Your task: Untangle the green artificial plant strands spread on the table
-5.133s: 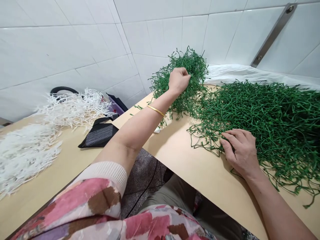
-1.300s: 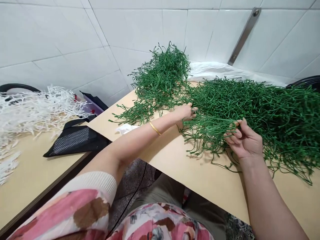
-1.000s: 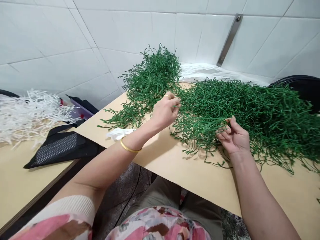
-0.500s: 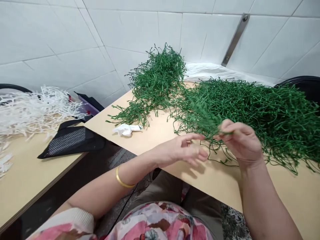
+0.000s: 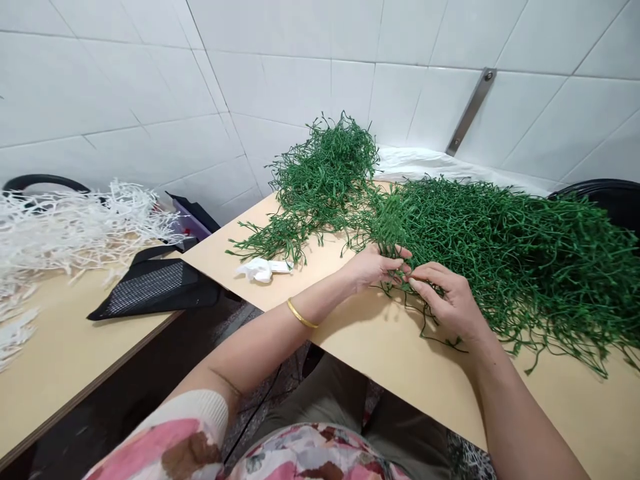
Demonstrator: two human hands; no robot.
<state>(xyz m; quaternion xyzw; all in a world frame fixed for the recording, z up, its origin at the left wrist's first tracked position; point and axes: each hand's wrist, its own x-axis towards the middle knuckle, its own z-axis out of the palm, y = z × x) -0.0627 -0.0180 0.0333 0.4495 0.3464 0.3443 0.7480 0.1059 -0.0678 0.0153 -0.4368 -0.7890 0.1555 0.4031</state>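
My left hand (image 5: 376,267) is closed on the lower end of a green plastic sprig (image 5: 393,223), whose thin stems fan out upward above the fingers. Close on its right, my right hand (image 5: 450,297) pinches thumb and forefinger together at the base of the same sprig. The fingertips of both hands nearly meet, and the small spot between them is partly hidden. Behind and beside the hands spreads a large heap of similar green sprigs (image 5: 500,240). A second pile of green sprigs (image 5: 333,163) stands toward the wall.
A crumpled white tissue (image 5: 261,270) lies on the wooden table (image 5: 380,333). On another table at left are white plastic stems (image 5: 85,223) and a black mesh-panelled item (image 5: 147,283). White plastic sheeting (image 5: 440,163) runs along the tiled wall, below a metal bracket (image 5: 471,110).
My left hand has gone from loosely open to closed around the sprig's base. My right hand has moved left toward it. The view has tilted up slightly.
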